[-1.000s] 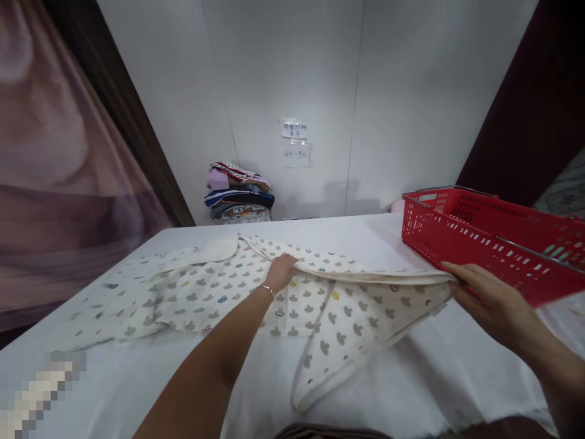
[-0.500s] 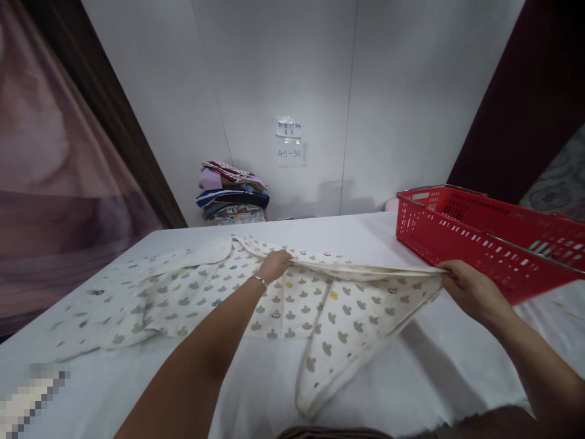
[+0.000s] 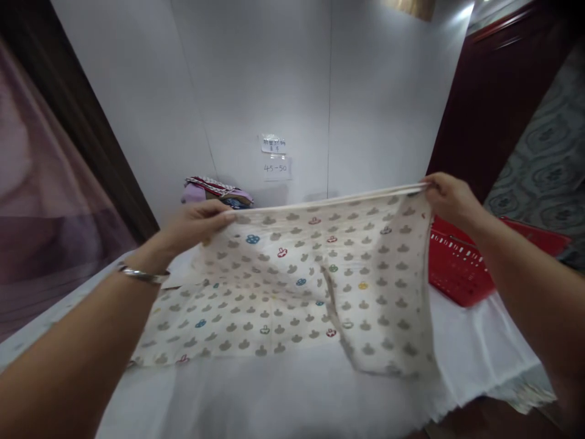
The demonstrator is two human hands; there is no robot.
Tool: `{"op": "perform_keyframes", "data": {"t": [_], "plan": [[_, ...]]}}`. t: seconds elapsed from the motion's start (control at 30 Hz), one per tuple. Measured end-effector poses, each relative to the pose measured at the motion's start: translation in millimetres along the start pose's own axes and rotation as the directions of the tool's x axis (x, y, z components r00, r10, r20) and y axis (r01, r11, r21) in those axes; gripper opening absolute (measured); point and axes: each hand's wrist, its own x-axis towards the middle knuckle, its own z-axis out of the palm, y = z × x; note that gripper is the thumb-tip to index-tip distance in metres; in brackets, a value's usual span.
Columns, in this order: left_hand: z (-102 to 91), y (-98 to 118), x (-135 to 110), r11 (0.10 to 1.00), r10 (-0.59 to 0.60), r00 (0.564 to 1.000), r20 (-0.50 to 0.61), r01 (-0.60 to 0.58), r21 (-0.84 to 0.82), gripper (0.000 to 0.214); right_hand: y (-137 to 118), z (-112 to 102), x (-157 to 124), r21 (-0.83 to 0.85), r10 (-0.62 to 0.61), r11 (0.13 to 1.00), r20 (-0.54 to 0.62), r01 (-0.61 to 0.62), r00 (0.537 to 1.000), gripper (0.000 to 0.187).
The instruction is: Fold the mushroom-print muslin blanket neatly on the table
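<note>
A cream patterned cloth (image 3: 311,274) with small grey and coloured motifs hangs in the air above a white table (image 3: 283,396). My left hand (image 3: 196,222) pinches its top edge at the left. My right hand (image 3: 445,195) grips the top edge at the right corner. The edge between them is stretched taut. The cloth's lower part still trails on the table, with a fold or seam running down its middle. A silver bracelet sits on my left wrist.
A red plastic basket (image 3: 457,268) stands on the table at the right, partly behind the cloth. A stack of folded clothes (image 3: 214,190) lies against the white wall at the back. Paper labels (image 3: 274,155) are stuck on the wall. Dark curtain hangs left.
Both hands have lifted the cloth's edge off the table and pulled it apart, so the cloth now hangs stretched in front of me. The view has tilted upward.
</note>
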Motion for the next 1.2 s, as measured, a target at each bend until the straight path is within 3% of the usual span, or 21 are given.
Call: {"op": "perform_keyframes", "data": {"t": [0.07,0.1,0.17,0.23,0.37,0.53,0.7,0.93,1.07,1.2], "plan": [[-17.8,15.0,-9.5,0.999,-0.050,0.998,-0.050,0.051,0.007,0.036,-11.9,-10.2,12.7,0.036,0.019,0.999,-0.044,-0.017,0.999,0.023],[-22.2,17.5,-14.6,0.996,-0.081,0.996,-0.030,0.082,0.026,0.037,-15.1,-10.9,13.9,0.065,0.038,0.997,0.012,-0.039,0.999,0.020],[-22.1,13.5,-25.4,0.987,-0.151,0.984,0.090,0.144,0.077,0.039,-16.6,-4.5,6.8,0.137,0.049,0.987,0.238,-0.084,0.970,0.016],[-12.1,1.1,-37.6,0.977,-0.203,0.949,0.241,0.179,0.119,0.040,-13.2,8.6,-10.0,0.191,0.032,0.974,0.425,-0.125,0.904,0.013],[18.8,-26.6,-66.1,0.975,-0.217,0.890,0.400,0.180,0.129,0.041,-1.2,33.4,-54.1,0.284,0.070,0.918,0.570,-0.276,0.819,0.007],[40.2,-40.4,-95.1,0.966,-0.258,0.874,0.411,0.244,0.086,0.044,-1.4,31.1,-96.7,0.350,0.097,0.850,0.629,-0.393,0.771,0.006],[43.8,-53.7,-107.3,0.932,-0.358,0.865,0.351,0.353,0.081,0.049,-23.0,17.8,-117.4,0.321,0.094,0.872,0.631,-0.369,0.770,0.014],[46.9,-74.5,-116.2,0.921,-0.383,0.871,0.307,0.387,0.048,0.048,-20.0,28.3,-129.3,0.417,0.095,0.792,0.639,-0.447,0.764,0.037],[47.9,-71.3,-122.6,0.909,-0.394,0.862,0.320,0.418,-0.004,0.047,-16.8,29.5,-129.0,0.492,0.066,0.746,0.616,-0.449,0.785,0.040],[45.7,-64.7,-126.3,0.919,-0.388,0.867,0.311,0.390,0.058,0.051,-16.1,26.5,-126.5,0.527,0.104,0.683,0.615,-0.505,0.782,0.040]]}}
